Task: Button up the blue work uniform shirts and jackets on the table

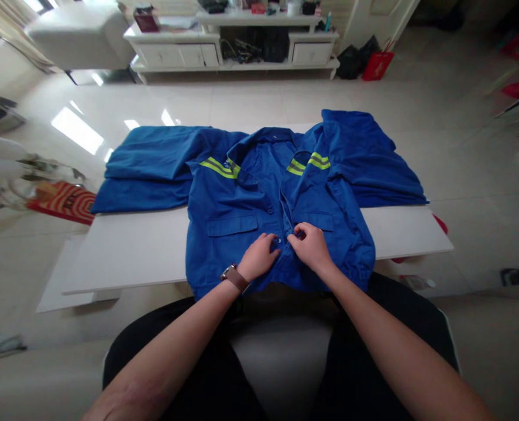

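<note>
A blue work jacket with yellow-and-grey reflective stripes lies front up across a white table, its collar away from me and its upper front parted. My left hand, wearing a watch, grips the left front edge low down, thumb and forefinger around a pale button. My right hand pinches the opposite front edge close beside it. The two edges are almost touching between my hands. Folded blue cloth lies left of the jacket, and more folded blue cloth lies to its right.
The white table stands just before my knees. A red patterned bag is at its left end. Across the tiled floor are a white cabinet, a pale upholstered seat and a red bag. A plastic bottle lies at the right.
</note>
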Demonstrator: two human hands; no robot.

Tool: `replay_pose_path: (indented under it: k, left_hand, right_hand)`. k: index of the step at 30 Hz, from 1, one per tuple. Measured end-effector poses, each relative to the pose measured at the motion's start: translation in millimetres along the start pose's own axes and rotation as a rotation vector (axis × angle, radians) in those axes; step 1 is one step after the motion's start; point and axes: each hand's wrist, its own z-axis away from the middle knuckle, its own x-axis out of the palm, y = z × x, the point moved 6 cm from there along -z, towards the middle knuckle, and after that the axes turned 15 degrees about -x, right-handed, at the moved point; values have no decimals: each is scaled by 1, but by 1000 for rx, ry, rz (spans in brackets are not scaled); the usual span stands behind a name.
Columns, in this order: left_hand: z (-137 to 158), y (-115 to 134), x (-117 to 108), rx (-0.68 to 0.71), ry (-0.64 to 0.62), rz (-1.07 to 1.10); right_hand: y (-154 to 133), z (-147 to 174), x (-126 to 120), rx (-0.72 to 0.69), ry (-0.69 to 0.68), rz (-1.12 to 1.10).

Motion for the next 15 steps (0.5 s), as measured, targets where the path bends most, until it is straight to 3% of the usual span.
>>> replay_pose_path:
  k: [7,15]
  left_hand:
    - [-7,2,13,-29,143,-137]
    - [-2,4,-9,-94,168,-63]
  right_hand:
    - [-1,2,1,-32,-16,-27]
    - [0,2,5,18,-63,-90]
